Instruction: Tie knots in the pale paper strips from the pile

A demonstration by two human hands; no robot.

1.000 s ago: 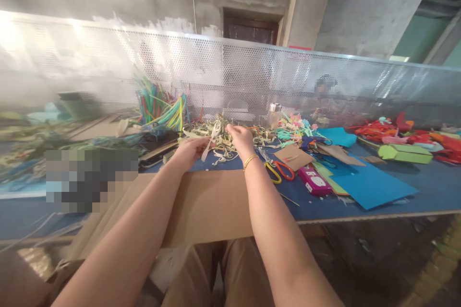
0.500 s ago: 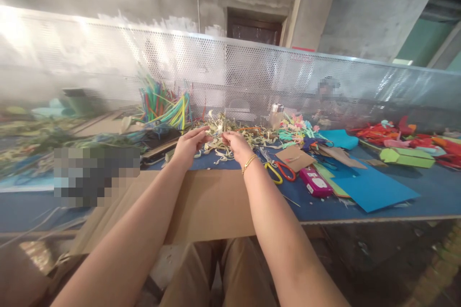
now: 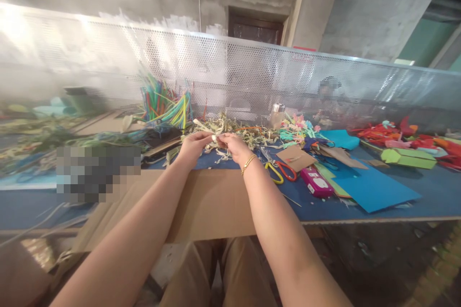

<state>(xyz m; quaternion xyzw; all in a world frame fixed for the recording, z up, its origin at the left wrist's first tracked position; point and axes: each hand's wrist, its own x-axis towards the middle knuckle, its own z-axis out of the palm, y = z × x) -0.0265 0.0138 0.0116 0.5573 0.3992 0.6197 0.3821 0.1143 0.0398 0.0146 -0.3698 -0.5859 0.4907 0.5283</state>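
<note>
My left hand [image 3: 193, 147] and my right hand [image 3: 235, 146] meet over the far side of the cardboard sheet [image 3: 216, 201], fingertips almost touching. Between them sits a small white piece [image 3: 214, 138], pinched from both sides; its exact kind is too small to make out. Just behind the fingers spreads a tangled heap of pale greenish strips [image 3: 248, 136]. A gold chain bracelet [image 3: 248, 164] circles my right wrist. Scissors with one yellow and one red handle [image 3: 287, 172] lie to the right of that wrist.
A bundle of coloured stems [image 3: 162, 100] stands back left. To the right are a purple box [image 3: 317, 182], blue sheets [image 3: 374, 187], a lidded bottle [image 3: 277, 115] and red craft pieces [image 3: 382, 130]. A perforated metal screen [image 3: 252, 67] borders the table; a person is behind it.
My hands have drawn together. The left hand's fingers, extended before, now pinch the small white piece with the right hand's. The view has shifted slightly.
</note>
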